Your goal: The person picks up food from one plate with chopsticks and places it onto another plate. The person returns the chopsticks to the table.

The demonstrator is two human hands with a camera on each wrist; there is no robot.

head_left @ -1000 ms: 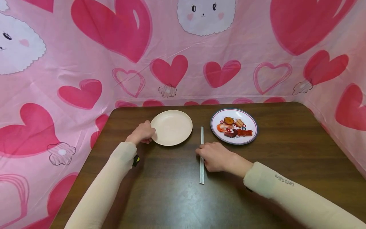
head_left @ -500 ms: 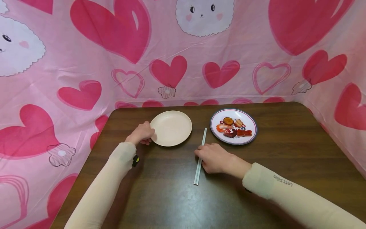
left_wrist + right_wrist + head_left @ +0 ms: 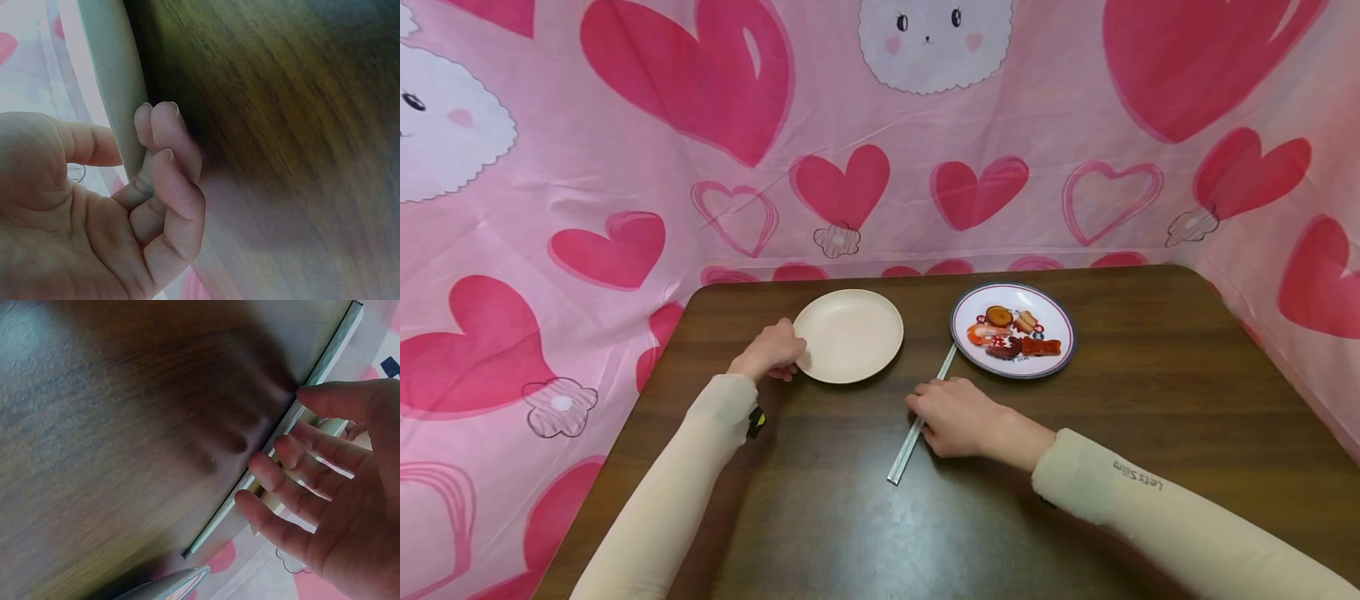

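Toward the table's far left, my left hand [image 3: 770, 350] grips the near-left rim of a plain cream plate [image 3: 853, 337]. In the left wrist view the thumb lies over the rim of the plate [image 3: 112, 62], and the curled fingers reach beneath it. My right hand [image 3: 962, 414] pinches a pair of pale chopsticks [image 3: 907, 454] around the middle, low over the tabletop. They lie side by side at a slant, far ends right at the rim of a blue-edged white plate [image 3: 1047, 312]. From the right wrist, thumb and fingertips meet along the chopsticks [image 3: 328, 357].
On the blue-edged plate show several food items, among them a shrimp [image 3: 987, 333] and a reddish-brown strip [image 3: 1042, 347]. The brown wooden table [image 3: 1150, 400] ends at a pink heart-patterned cloth [image 3: 910, 242] behind and at both sides.
My right hand has swung the chopsticks from nearly straight to a slant, far ends rightward to the blue-edged plate, near ends leftward. My left hand stays at the cream plate.
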